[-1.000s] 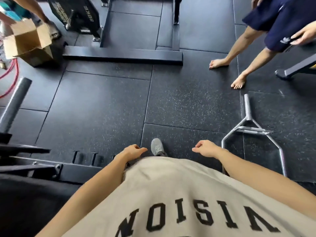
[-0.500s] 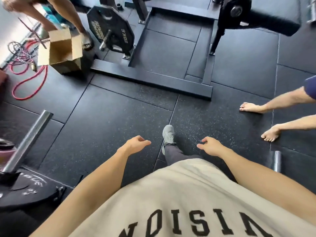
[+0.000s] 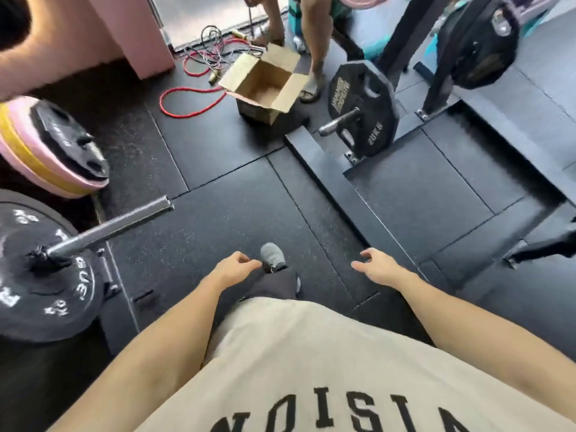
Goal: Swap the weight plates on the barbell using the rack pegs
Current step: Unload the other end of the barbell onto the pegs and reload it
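We see a black speckled rubber floor (image 3: 237, 226). At near left a black plate (image 3: 46, 285) carries white lettering, its bar sleeve (image 3: 109, 227) bare silver. Further left, a pink plate (image 3: 37, 169) with a yellow band lies under a smaller black plate (image 3: 67, 141). Far off — a brown cardboard box (image 3: 265, 85) and a red rope (image 3: 190, 98) beside a pink wall (image 3: 93, 35). The black rack plate (image 3: 363, 109) shows gold lettering. Our shirt (image 3: 305, 369) is beige with black letters — our shoe (image 3: 272, 257) grey.
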Tool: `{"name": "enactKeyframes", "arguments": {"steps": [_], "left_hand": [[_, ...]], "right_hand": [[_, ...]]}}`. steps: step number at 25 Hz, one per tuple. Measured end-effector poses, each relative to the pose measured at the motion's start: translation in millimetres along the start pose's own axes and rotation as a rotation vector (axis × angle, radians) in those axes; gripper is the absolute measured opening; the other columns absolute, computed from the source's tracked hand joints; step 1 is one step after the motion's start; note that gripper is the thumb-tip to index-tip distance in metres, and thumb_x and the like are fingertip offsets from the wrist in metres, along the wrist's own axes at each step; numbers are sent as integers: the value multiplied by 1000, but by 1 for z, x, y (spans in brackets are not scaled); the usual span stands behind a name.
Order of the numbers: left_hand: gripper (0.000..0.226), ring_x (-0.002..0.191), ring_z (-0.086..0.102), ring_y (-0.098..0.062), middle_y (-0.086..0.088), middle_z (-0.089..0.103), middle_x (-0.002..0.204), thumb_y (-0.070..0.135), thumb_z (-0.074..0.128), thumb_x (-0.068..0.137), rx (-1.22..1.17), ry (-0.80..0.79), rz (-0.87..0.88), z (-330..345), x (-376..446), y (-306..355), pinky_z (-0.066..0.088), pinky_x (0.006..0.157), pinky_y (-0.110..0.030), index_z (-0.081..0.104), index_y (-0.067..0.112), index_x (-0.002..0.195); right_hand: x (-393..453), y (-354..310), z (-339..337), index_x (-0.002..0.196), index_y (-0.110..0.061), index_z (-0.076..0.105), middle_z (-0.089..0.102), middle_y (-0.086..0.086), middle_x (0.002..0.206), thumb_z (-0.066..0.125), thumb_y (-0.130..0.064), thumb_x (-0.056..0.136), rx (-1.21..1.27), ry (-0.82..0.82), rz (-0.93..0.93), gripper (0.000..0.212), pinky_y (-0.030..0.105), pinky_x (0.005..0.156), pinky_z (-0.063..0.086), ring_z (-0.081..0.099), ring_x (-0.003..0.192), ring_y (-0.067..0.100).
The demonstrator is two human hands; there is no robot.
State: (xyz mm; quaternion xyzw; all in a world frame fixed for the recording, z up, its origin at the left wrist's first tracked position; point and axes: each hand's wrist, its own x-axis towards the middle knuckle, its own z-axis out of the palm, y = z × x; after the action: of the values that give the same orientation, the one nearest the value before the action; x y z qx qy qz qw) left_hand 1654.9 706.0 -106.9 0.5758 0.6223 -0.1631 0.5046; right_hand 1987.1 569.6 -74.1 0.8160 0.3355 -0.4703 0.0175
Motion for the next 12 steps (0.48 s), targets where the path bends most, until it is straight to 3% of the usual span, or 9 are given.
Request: {"name": "enactKeyframes", "arguments": {"steps": [3,7,10,12], "left_hand": [[58,106,51,-17,0,58,132,63,62,84,-176,74,-74,-45,43,3,38,87,-34,55,23,126],[62,119,53,-21,0,56,136,65,60,83,-346,136,-177,-106,73,8,39,92,-36,52,24,129],[61,105,53,-16,1,56,134,65,59,83,-534,215,-279,-142,78,1,38,86,-34,51,26,130],[58,106,53,-18,1,57,130,64,60,83,-669,284,-354,-153,74,-7,38,87,-34,53,26,126]], "right_hand": [[74,-92,-44,139,-13,46,55,10,138,62,-45,92,-151,-54,-101,59,31,103,39,53,126,25],[134,-221,-78,137,-13,50,56,8,139,62,-43,92,-384,-117,-271,55,27,100,39,53,126,24],[168,-320,-90,135,-13,53,58,7,136,62,-39,93,-542,-178,-422,50,28,101,41,55,123,23],[184,-377,-87,132,-14,57,61,8,132,64,-38,93,-673,-239,-527,47,26,95,42,58,118,23]]}}
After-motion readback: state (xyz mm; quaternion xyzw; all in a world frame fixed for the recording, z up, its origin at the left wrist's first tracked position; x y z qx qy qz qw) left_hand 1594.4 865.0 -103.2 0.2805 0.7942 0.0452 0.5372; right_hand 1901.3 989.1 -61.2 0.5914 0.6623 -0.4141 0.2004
